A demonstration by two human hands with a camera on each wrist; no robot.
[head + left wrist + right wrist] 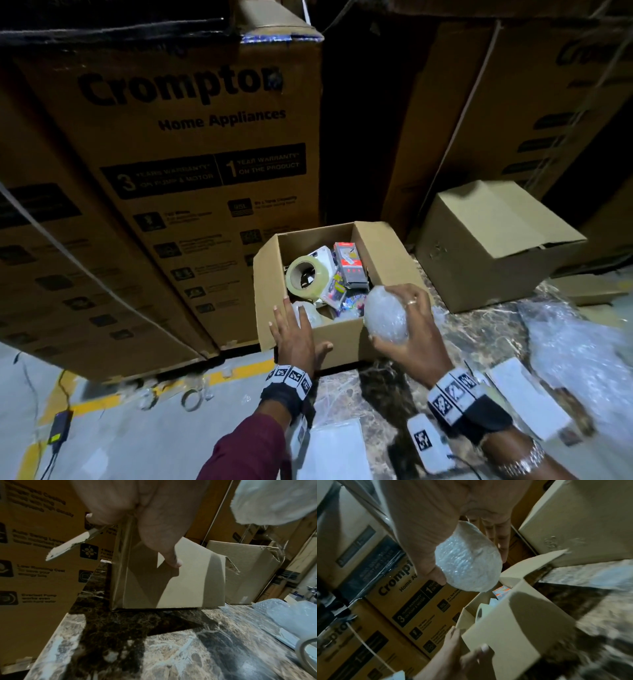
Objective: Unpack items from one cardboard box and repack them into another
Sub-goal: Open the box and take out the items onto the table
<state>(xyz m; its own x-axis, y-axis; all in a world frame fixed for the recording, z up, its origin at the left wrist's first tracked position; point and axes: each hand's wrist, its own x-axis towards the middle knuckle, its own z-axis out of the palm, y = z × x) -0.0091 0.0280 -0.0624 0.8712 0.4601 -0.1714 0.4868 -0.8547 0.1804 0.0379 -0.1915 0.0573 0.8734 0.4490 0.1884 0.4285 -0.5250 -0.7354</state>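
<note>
right hand: the right hand (pixel 407 329) sits right of centre in the head view, palm toward the left, thumb below and fingers curled over an egg-shaped bundle wrapped in clear bubble wrap (pixel 386 317); it has the bundle firmly held, above the near right corner of the box.
left hand: the left hand (pixel 294 334) is at lower centre of the head view, fingers straight and spread over the near rim, thumb against the front wall; nothing is clasped in it.
open box: the open brown cardboard box (pixel 342 337) stands on the dark marbled tabletop (pixel 479 329), centre of the frame.
contents: a roll of clear packing tape (pixel 305 278) at the left, a red and grey retail packet (pixel 349 263) at the back, colourful packets in between.
second box: a closed plain cardboard box (pixel 486 246) stands at the right, apart from the open one.
backdrop: big printed cardboard cartons (pixel 178 164) fill the upper left.
</note>
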